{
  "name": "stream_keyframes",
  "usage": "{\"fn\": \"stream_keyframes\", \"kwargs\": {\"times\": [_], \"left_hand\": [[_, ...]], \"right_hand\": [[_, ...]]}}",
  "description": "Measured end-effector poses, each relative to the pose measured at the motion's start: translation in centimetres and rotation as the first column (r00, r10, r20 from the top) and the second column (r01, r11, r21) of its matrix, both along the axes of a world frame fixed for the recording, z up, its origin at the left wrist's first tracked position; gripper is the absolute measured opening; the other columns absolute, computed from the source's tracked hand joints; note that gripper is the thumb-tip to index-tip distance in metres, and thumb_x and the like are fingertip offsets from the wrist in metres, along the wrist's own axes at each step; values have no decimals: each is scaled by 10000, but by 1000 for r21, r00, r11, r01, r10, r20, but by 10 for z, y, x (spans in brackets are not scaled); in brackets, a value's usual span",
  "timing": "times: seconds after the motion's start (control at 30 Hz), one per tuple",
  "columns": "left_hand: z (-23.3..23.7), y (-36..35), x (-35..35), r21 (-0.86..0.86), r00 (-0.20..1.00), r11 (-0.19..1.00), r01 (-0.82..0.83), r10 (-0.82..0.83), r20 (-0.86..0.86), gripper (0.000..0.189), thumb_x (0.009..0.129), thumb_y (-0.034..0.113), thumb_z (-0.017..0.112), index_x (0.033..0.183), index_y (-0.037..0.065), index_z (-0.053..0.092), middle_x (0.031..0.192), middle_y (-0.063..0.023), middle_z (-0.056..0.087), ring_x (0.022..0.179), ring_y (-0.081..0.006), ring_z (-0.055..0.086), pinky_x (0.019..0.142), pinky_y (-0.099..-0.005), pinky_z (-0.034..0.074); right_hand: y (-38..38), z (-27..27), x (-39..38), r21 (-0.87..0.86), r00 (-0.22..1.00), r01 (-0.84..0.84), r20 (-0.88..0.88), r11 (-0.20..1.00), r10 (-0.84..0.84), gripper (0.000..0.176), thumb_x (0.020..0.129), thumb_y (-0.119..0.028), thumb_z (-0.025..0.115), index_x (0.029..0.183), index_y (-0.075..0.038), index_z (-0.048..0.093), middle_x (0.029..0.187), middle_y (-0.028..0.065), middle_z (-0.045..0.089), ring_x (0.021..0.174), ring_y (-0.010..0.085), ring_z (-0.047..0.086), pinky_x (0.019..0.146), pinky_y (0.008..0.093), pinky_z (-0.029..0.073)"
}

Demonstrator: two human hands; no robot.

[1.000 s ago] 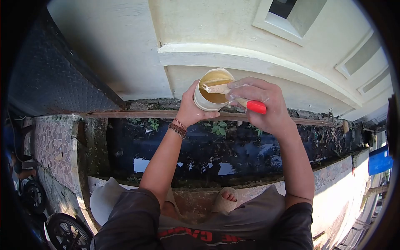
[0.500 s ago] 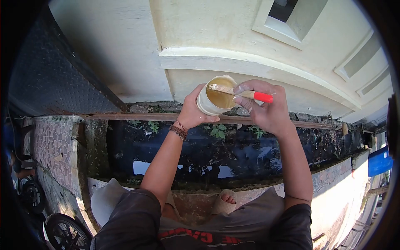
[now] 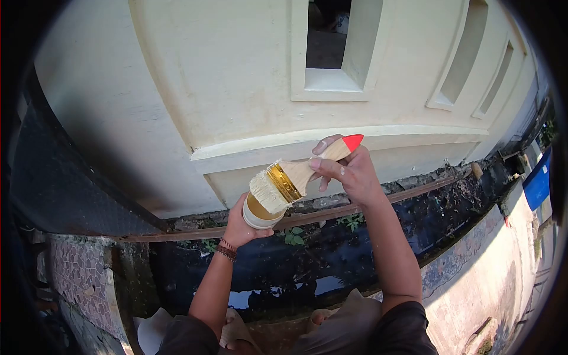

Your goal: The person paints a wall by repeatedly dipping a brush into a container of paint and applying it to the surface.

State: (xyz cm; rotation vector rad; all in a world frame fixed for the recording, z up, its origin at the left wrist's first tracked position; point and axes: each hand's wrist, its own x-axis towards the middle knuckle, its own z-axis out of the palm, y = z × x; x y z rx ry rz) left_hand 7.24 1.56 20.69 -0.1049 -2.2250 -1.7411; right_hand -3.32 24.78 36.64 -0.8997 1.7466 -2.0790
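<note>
My left hand point(image 3: 238, 228) is wrapped round a white paint cup point(image 3: 263, 223) with yellowish walls inside. Between the thumb and fingers of my right hand point(image 3: 349, 174) is a wide paintbrush point(image 3: 300, 171), gripped by its wooden handle with a red end. Its bristles, coated in cream paint, are just above the cup and overlap its rim in this view. A gold metal band joins bristles and handle. Specks of paint dot my right fingers. Two bracelets circle my left wrist.
A cream wall point(image 3: 231, 77) with recessed openings point(image 3: 328, 41) rises ahead, a ledge point(image 3: 337, 141) along it. Below my hands runs a ditch of dark water point(image 3: 231, 272). A dark metal panel point(image 3: 77, 171) stands left; a blue container point(image 3: 537, 180) is far right.
The paintbrush has come up out of the cup, its bristles now showing. The cup sits lower and further left in view. My view has tilted up, showing more of the wall.
</note>
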Motion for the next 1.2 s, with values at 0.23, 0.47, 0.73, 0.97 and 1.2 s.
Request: {"fn": "stream_keyframes", "kwargs": {"times": [0.23, 0.47, 0.73, 0.97, 1.2], "left_hand": [[20, 7, -20, 47, 998, 997, 61, -61, 10, 872, 509, 103, 926, 1268, 30, 502, 1188, -70, 620, 1099, -185, 596, 981, -363, 470], [60, 1, -11, 82, 989, 997, -12, 0, 150, 870, 556, 13, 857, 1317, 15, 436, 1217, -81, 580, 1134, -225, 565, 1007, -373, 443], [96, 17, 45, 268, 960, 925, -269, 237, 146, 795, 592, 4, 760, 1316, 0, 431, 1229, -113, 567, 1146, -262, 554, 1014, -389, 426], [74, 26, 96, 319, 931, 875, -365, 345, 120, 836, 597, 47, 766, 1346, -7, 399, 1247, -129, 545, 1159, -289, 537, 1031, -420, 404], [77, 18, 120, 289, 910, 863, -414, 382, 162, 882, 586, 57, 775, 1366, -3, 369, 1255, -134, 538, 1156, -291, 540, 1029, -413, 408]], "right_hand": [[48, -87, -3, -551, 845, 365, 534, 751, -18, 185, 853, -48, 657, 1001, -66, 547, 871, 78, 645, 704, 176, 660, 513, 257, 519], [50, -162, -12, -645, 639, 488, 723, 588, 262, 126, 905, -160, 611, 1013, -109, 573, 871, 36, 627, 650, 148, 579, 610, 296, 532], [47, -219, -19, -746, 721, 453, 629, 488, 292, 192, 905, -86, 593, 1080, -103, 515, 981, 93, 634, 850, 189, 652, 751, 361, 584], [42, -254, 3, -227, 697, 708, 74, 669, -713, 168, 903, -23, 611, 1059, 18, 561, 1108, 125, 601, 988, 212, 616, 839, 344, 526], [10, -227, -64, -550, 253, 726, -346, 414, -903, 194, 817, 71, 639, 981, -32, 646, 1135, 193, 614, 1015, 302, 620, 858, 361, 510]]}}
